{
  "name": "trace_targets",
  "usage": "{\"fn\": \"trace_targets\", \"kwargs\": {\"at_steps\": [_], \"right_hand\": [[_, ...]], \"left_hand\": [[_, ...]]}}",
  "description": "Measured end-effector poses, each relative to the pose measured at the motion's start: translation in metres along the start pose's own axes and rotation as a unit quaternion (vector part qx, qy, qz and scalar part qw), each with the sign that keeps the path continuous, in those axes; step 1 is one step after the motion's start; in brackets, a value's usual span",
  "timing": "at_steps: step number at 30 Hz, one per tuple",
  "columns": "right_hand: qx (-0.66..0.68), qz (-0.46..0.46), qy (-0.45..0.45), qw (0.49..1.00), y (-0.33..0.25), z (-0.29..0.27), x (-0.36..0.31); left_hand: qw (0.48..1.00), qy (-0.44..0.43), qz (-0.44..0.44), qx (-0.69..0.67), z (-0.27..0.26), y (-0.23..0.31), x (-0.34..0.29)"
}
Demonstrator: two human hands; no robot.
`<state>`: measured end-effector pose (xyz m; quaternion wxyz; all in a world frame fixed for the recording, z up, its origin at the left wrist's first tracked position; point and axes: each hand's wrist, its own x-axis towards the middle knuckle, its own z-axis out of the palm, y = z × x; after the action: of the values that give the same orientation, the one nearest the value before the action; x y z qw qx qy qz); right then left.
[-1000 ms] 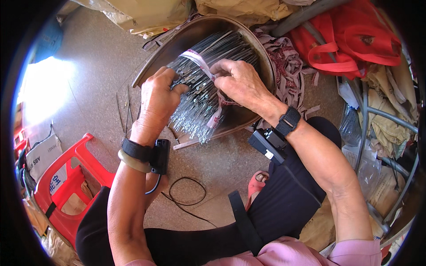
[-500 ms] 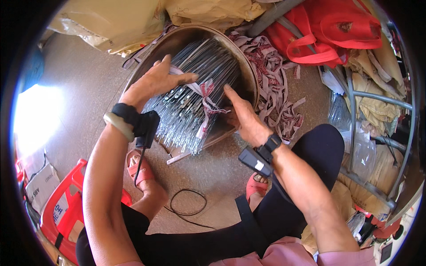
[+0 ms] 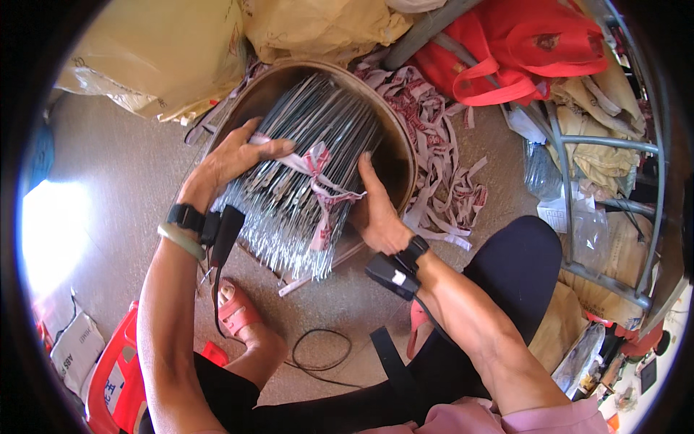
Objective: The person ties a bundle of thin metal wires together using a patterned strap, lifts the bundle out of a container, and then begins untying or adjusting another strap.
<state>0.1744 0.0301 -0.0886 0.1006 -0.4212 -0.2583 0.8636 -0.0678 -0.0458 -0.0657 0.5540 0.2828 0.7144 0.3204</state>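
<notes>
A thick bundle of thin metal rods (image 3: 322,108) leans in a round brown tub (image 3: 410,134), its silvery ends fanned toward me over the near rim. Around its middle runs a white and red cloth strip (image 3: 316,160), knotted on top with a loose tail hanging down. My left hand (image 3: 223,163) is closed on the bundle's left side, thumb across the top by the strip. On the other side my right hand (image 3: 381,217) presses against the rods, thumb pointing up along them and fingers hidden underneath.
Loose cloth strips (image 3: 434,137) lie heaped right of the tub. Behind it stand large yellowish sacks (image 3: 325,29). A red bag (image 3: 517,43) and a grey metal frame (image 3: 607,141) are at the right. A red plastic chair (image 3: 116,362) and a black cable (image 3: 318,354) are near me.
The bundle appears lower in view, along with both hands, as the whole view has shifted. Both hands stay on the sides of the bundle.
</notes>
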Motion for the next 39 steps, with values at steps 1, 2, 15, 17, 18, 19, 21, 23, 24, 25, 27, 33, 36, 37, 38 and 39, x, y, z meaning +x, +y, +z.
{"fn": "trace_targets", "kwargs": {"at_steps": [1,2,15,17,18,19,21,23,24,25,27,33,36,37,38,39], "right_hand": [[-0.027,0.005,-0.005,1.000,-0.002,0.001,-0.003],[-0.104,-0.010,0.047,0.993,-0.009,0.000,-0.013],[-0.523,-0.093,0.224,0.817,-0.044,-0.023,-0.070],[-0.522,-0.100,0.180,0.828,-0.046,-0.008,-0.065],[-0.523,-0.098,0.151,0.833,-0.048,0.002,-0.064],[-0.527,-0.099,0.132,0.834,-0.051,0.009,-0.062],[-0.507,-0.124,0.092,0.848,-0.054,0.040,-0.058],[-0.595,-0.140,0.052,0.790,-0.061,0.057,-0.047],[-0.611,-0.169,0.034,0.772,-0.060,0.063,-0.042],[-0.628,-0.252,0.033,0.736,-0.054,0.058,-0.034],[-0.646,-0.325,0.003,0.691,-0.048,0.059,-0.024],[-0.687,-0.347,-0.096,0.631,-0.073,0.067,0.002],[-0.706,-0.343,-0.125,0.608,-0.075,0.089,0.007],[-0.731,-0.335,-0.133,0.579,-0.074,0.093,0.006],[-0.757,-0.327,-0.140,0.548,-0.072,0.095,0.006],[-0.730,-0.384,-0.155,0.544,-0.068,0.092,0.007]], "left_hand": [[0.999,0.020,-0.003,-0.026,-0.005,-0.016,-0.003],[0.997,0.047,-0.022,-0.063,0.007,-0.005,-0.018],[0.943,-0.168,-0.012,-0.286,0.056,-0.036,-0.002],[0.984,-0.117,-0.006,-0.135,0.024,-0.060,0.022],[0.995,-0.091,-0.017,-0.029,0.007,-0.069,0.028],[0.996,-0.059,-0.010,0.059,0.003,-0.062,0.026],[0.989,0.011,-0.082,0.122,-0.016,-0.050,0.012],[0.994,0.048,-0.064,0.078,-0.033,-0.069,-0.007],[0.995,0.061,-0.051,0.064,-0.038,-0.079,-0.015],[0.996,0.082,-0.040,0.023,-0.037,-0.078,-0.025],[0.990,0.122,-0.021,-0.062,-0.027,-0.073,-0.048],[0.961,0.241,0.028,0.137,0.000,-0.051,-0.105],[0.899,0.304,0.053,0.312,0.028,-0.019,-0.141],[0.880,0.329,0.050,0.340,0.037,-0.010,-0.147],[0.882,0.330,0.041,0.335,0.044,-0.007,-0.151],[0.884,0.331,0.033,0.329,0.050,-0.004,-0.153]]}}
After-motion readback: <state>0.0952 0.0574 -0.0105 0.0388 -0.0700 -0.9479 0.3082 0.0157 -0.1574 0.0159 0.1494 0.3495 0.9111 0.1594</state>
